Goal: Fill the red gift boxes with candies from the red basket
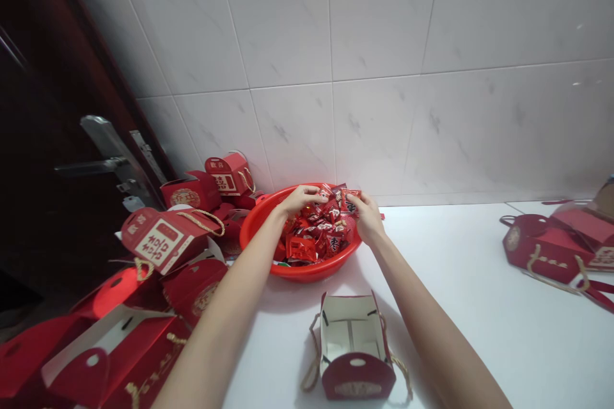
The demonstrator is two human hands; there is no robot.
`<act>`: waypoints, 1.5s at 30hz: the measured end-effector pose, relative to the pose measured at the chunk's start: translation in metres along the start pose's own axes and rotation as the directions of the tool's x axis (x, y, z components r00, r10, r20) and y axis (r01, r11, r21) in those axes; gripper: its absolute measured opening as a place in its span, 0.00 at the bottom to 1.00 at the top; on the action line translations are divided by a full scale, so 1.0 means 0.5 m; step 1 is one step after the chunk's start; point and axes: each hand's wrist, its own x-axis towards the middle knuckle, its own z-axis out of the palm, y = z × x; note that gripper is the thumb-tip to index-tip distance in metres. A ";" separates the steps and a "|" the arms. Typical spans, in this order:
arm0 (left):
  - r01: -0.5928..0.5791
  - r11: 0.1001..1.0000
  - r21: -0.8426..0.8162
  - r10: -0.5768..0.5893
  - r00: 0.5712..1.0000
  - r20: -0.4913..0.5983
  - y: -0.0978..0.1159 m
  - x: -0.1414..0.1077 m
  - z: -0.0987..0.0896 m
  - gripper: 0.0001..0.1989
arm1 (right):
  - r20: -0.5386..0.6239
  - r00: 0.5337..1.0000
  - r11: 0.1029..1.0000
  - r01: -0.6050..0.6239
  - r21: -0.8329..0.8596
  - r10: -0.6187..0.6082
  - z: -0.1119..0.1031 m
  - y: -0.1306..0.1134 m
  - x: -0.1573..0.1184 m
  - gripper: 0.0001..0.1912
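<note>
A red plastic basket [307, 277] full of small red wrapped candies [303, 247] stands by the tiled wall. My left hand [303, 198] reaches over its back rim, fingers closed on a red candy packet [325, 192]. At the right rim, my right hand [366, 217] grips another red candy packet [352, 199] with dark writing between thumb and fingers. Between my forearms, nearer to me, sits an open dark red gift box [357, 376] with a pale interior and rope handles. Nothing shows inside it.
Many red gift boxes, some open, pile up at the left, including a closed box [165, 239] with rope handles. More red boxes [544, 246] lie at the far right of the white table [446, 255]. A dark door with a metal handle [96, 166] is at the left.
</note>
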 end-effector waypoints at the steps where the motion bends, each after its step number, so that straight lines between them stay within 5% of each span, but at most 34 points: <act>1: 0.008 1.000 0.024 -0.008 1.000 -0.003 0.000 -0.001 -0.001 0.12 | -0.002 1.000 1.000 -0.008 0.005 0.008 -0.001 0.000 0.001 0.12; 7: 0.175 0.947 0.270 -0.228 0.957 0.179 -0.010 -0.002 -0.006 0.17 | -0.025 0.999 1.000 -0.024 0.011 0.024 -0.003 -0.001 0.002 0.10; 12: 0.149 0.692 0.706 -0.181 0.983 -0.031 -0.047 0.021 -0.002 0.14 | -0.038 0.999 1.000 -0.029 0.003 0.029 -0.003 -0.005 0.000 0.10; 15: 0.189 0.603 0.775 -0.213 0.974 -0.072 -0.070 0.032 0.001 0.23 | -0.051 0.999 1.000 -0.016 -0.001 0.016 -0.003 -0.005 0.000 0.09; 19: 0.230 0.531 0.816 -0.217 0.967 -0.132 -0.091 0.039 0.013 0.20 | -0.044 0.999 1.000 -0.010 -0.001 0.010 -0.001 -0.004 0.001 0.08; 24: 0.232 0.637 0.735 -0.129 0.972 -0.195 -0.086 0.049 0.008 0.01 | -0.045 0.995 0.995 -0.081 0.056 0.083 0.001 -0.009 0.000 0.07; 29: 0.095 0.845 0.527 0.048 0.967 -0.250 -0.031 0.043 -0.020 0.16 | -0.035 0.992 0.984 -0.120 0.130 0.125 -0.001 -0.021 0.002 0.08; 33: -0.060 0.964 0.260 0.130 0.957 -0.260 0.010 -0.011 -0.018 0.25 | -0.007 0.986 0.971 -0.164 0.171 0.168 0.003 -0.032 0.000 0.06; 36: -0.127 0.988 0.083 0.147 0.933 -0.329 0.028 -0.059 -0.001 0.27 | 0.079 0.978 0.960 -0.203 0.190 0.191 0.014 -0.045 -0.011 0.05; 45: -0.164 0.983 0.078 0.181 0.903 -0.391 0.064 -0.119 0.038 0.26 | 0.197 0.958 0.959 -0.241 0.147 0.210 0.047 -0.077 -0.044 0.05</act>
